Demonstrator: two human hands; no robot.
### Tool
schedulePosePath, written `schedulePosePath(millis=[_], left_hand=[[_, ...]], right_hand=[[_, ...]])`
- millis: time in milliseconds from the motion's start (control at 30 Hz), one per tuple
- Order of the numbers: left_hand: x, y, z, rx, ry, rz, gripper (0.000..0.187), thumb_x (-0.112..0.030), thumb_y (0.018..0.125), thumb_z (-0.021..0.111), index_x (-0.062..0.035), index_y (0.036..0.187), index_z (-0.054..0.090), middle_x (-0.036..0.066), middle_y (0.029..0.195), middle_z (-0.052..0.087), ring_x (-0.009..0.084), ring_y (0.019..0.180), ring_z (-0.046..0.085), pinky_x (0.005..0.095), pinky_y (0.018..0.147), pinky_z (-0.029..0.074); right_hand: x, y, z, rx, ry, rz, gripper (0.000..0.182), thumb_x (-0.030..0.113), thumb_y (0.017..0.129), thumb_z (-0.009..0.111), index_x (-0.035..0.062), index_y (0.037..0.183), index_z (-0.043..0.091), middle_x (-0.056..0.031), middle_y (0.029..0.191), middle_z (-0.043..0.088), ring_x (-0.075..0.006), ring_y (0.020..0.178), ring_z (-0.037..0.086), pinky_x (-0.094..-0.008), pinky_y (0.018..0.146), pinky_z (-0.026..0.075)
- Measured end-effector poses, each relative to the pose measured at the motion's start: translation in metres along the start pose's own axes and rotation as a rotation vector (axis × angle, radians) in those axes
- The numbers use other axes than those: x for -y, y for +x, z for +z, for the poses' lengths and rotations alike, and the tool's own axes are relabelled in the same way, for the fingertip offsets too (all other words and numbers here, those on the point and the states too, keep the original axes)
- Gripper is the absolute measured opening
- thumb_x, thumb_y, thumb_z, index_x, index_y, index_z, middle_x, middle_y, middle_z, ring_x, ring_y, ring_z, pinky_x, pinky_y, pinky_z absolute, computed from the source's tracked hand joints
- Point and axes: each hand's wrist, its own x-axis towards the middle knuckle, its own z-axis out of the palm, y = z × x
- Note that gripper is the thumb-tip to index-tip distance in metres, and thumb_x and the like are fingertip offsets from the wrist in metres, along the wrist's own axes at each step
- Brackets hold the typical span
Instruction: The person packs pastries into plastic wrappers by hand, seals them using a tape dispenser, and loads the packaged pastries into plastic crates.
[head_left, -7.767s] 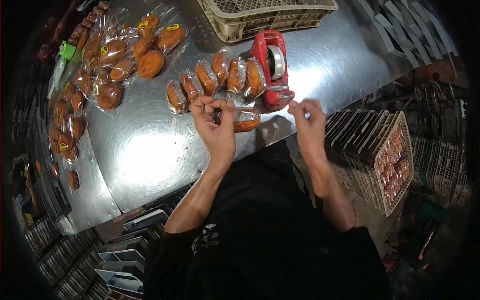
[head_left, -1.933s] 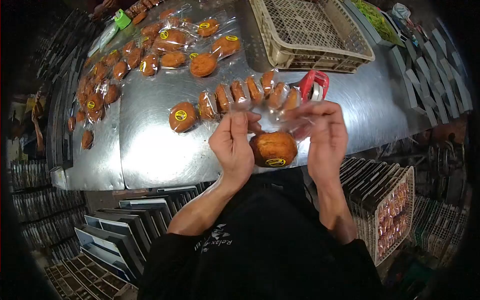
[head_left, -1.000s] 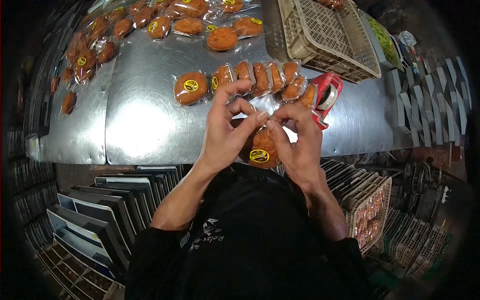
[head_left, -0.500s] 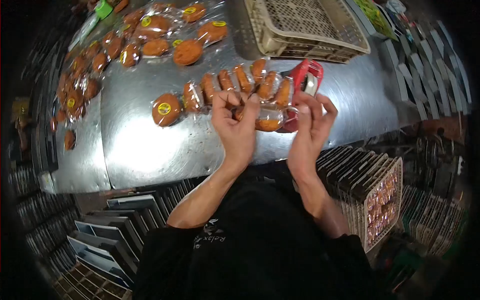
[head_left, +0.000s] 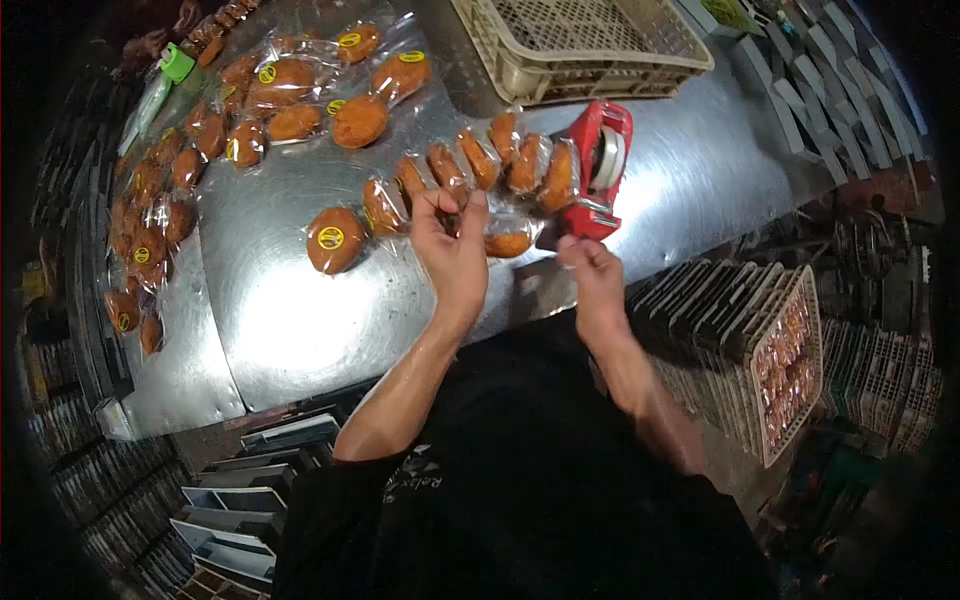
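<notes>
My left hand (head_left: 452, 245) is closed in a pinch at the left end of a clear-wrapped brown bun (head_left: 508, 243), which is partly hidden behind the fingers. My right hand (head_left: 593, 275) has its fingers pressed together at the near end of a red tape dispenser (head_left: 598, 165) with a pale roll in it; whatever is between those fingertips is too small to make out. Beyond the left hand, several wrapped buns (head_left: 480, 160) stand on edge in a curved row. A flat wrapped bun (head_left: 336, 240) with a round yellow label lies at the row's left end.
More wrapped, labelled buns (head_left: 285, 85) are spread over the left of the metal table (head_left: 270, 330). A beige plastic crate (head_left: 610, 75) sits at the back. Several crates (head_left: 740, 345) stand below the near edge on the right. A green-capped item (head_left: 175, 65) lies far left.
My right hand has left the bun's wrapper and moved down to the dispenser's near end. My left hand stays at the bun. The view has shifted and tilted slightly.
</notes>
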Motion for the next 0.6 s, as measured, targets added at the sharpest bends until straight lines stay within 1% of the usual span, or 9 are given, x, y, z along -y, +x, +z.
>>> schedulePosePath(millis=[100, 233, 333, 367, 433, 467, 500, 567, 600], left_hand=[[0.006, 0.006, -0.009, -0.021, -0.018, 0.020, 0.023, -0.003, 0.090, 0.063, -0.0084, 0.083, 0.042, -0.003, 0.077, 0.043, 0.0042, 0.069, 0.040, 0.0199, 0.059, 0.036], [-0.022, -0.007, -0.024, -0.038, -0.099, -0.073, 0.024, -0.001, 0.089, 0.061, -0.0090, 0.082, 0.039, -0.003, 0.077, 0.043, 0.0038, 0.069, 0.040, 0.0200, 0.057, 0.035], [-0.035, -0.001, -0.053, 0.145, -0.027, 0.076, 0.019, -0.003, 0.089, 0.063, -0.0075, 0.089, 0.044, 0.001, 0.086, 0.050, 0.0053, 0.076, 0.046, 0.0200, 0.065, 0.041], [-0.041, 0.001, -0.063, 0.107, -0.021, 0.085, 0.019, -0.003, 0.089, 0.063, -0.0075, 0.089, 0.044, 0.001, 0.086, 0.050, 0.0053, 0.076, 0.046, 0.0200, 0.065, 0.041], [-0.058, 0.001, -0.079, -0.341, -0.412, -0.136, 0.025, -0.005, 0.088, 0.065, -0.0042, 0.108, 0.050, 0.006, 0.103, 0.056, 0.0106, 0.093, 0.054, 0.0251, 0.083, 0.046], [-0.073, -0.008, -0.109, -0.305, -0.803, -0.358, 0.049, -0.004, 0.086, 0.065, 0.0001, 0.130, 0.045, 0.011, 0.122, 0.055, 0.0179, 0.113, 0.054, 0.0351, 0.098, 0.045], [-0.080, -0.013, -0.126, -0.290, -0.699, -0.268, 0.053, -0.003, 0.086, 0.065, 0.0021, 0.133, 0.042, 0.013, 0.124, 0.055, 0.0206, 0.116, 0.054, 0.0389, 0.100, 0.044], [-0.075, -0.022, -0.165, -0.322, -0.452, -0.151, 0.059, -0.002, 0.086, 0.064, 0.0059, 0.138, 0.038, 0.017, 0.132, 0.051, 0.0261, 0.125, 0.050, 0.0437, 0.106, 0.040], [-0.074, -0.018, -0.181, -0.424, -0.273, -0.099, 0.059, -0.001, 0.086, 0.064, 0.0061, 0.138, 0.038, 0.018, 0.134, 0.049, 0.0265, 0.127, 0.047, 0.0431, 0.107, 0.039]], right_hand=[[0.050, -0.028, 0.041, 0.100, -0.192, -0.648, 0.018, 0.017, 0.085, 0.069, -0.0007, 0.086, 0.063, -0.0114, 0.105, 0.055, -0.0185, 0.093, 0.054, -0.0323, 0.083, 0.043], [0.055, -0.021, 0.073, 0.197, -0.166, -0.659, 0.019, 0.012, 0.085, 0.065, -0.0012, 0.097, 0.060, -0.0116, 0.111, 0.055, -0.0192, 0.097, 0.054, -0.0323, 0.087, 0.043], [0.058, -0.006, 0.071, 0.701, 0.341, 0.215, 0.030, 0.011, 0.086, 0.060, 0.0051, 0.114, 0.052, -0.0060, 0.111, 0.056, -0.0142, 0.095, 0.052, -0.0312, 0.085, 0.043], [0.065, 0.006, 0.071, 0.907, 0.131, 0.388, 0.028, 0.015, 0.089, 0.060, 0.0068, 0.113, 0.049, -0.0026, 0.104, 0.055, -0.0112, 0.089, 0.050, -0.0284, 0.079, 0.042], [0.058, -0.012, 0.110, 0.747, 0.198, 0.100, 0.023, 0.018, 0.091, 0.061, 0.0078, 0.108, 0.050, -0.0001, 0.097, 0.053, -0.0097, 0.085, 0.048, -0.0259, 0.075, 0.040], [0.072, -0.026, 0.127, 0.776, 0.123, 0.017, 0.022, 0.023, 0.093, 0.061, 0.0092, 0.105, 0.050, 0.0013, 0.093, 0.049, -0.0079, 0.086, 0.045, -0.0247, 0.076, 0.039], [0.071, -0.020, 0.139, 1.014, -0.006, -0.064, 0.023, 0.024, 0.093, 0.061, 0.0091, 0.107, 0.050, -0.0028, 0.093, 0.053, -0.0130, 0.088, 0.050, -0.0279, 0.078, 0.041], [0.080, 0.000, 0.184, 1.142, -0.292, -0.574, 0.029, 0.021, 0.090, 0.064, 0.0082, 0.112, 0.051, -0.0094, 0.100, 0.056, -0.0237, 0.097, 0.055, -0.0353, 0.086, 0.043], [0.070, 0.010, 0.210, 1.156, -0.288, -0.583, 0.029, 0.021, 0.090, 0.064, 0.0082, 0.112, 0.051, -0.0094, 0.100, 0.056, -0.0237, 0.097, 0.055, -0.0353, 0.086, 0.043]])
